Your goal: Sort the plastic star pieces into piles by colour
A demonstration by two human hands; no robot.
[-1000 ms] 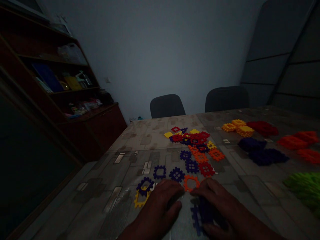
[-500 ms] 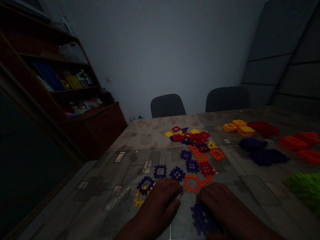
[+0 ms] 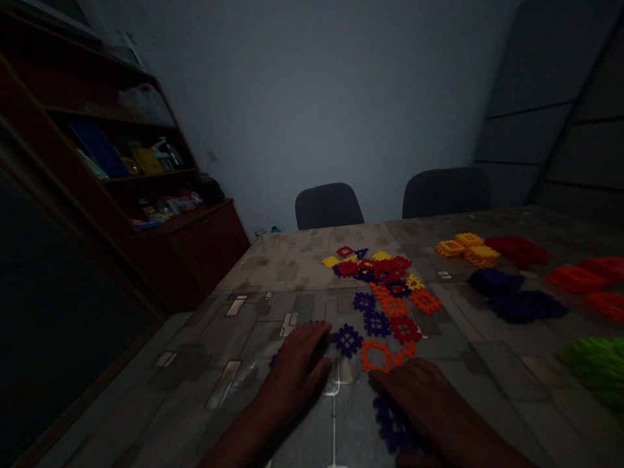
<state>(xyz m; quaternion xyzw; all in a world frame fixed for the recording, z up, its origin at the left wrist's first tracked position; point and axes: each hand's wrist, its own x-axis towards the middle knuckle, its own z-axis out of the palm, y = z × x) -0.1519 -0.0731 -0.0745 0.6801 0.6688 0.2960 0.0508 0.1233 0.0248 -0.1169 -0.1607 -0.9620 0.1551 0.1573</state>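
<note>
My left hand (image 3: 299,357) reaches over the table with its fingers stretched and the thumb apart. It covers most of a purple square frame piece, of which only the top edge shows. My right hand (image 3: 419,396) is closed over several purple toothed interlocking pieces (image 3: 390,422), its thumb low at the near side. The right fingertips lie close to an orange toothed piece with a round opening (image 3: 375,355). Between the hands and a little farther off is a purple windowed square piece (image 3: 348,340). A red windowed piece (image 3: 404,329) lies beyond the right hand.
A loose heap of red, yellow and purple pieces (image 3: 385,268) lies farther up the table (image 3: 287,260). On the right are piles sorted by colour: yellow (image 3: 470,247), red (image 3: 519,250), purple (image 3: 526,305), orange (image 3: 578,278) and green (image 3: 597,370). Two chairs (image 3: 330,206) stand behind the table.
My left hand has shifted leftward and a little forward, now covering the purple frame and the yellow one beside it. My right hand has moved slightly left, still over the purple pieces.
</note>
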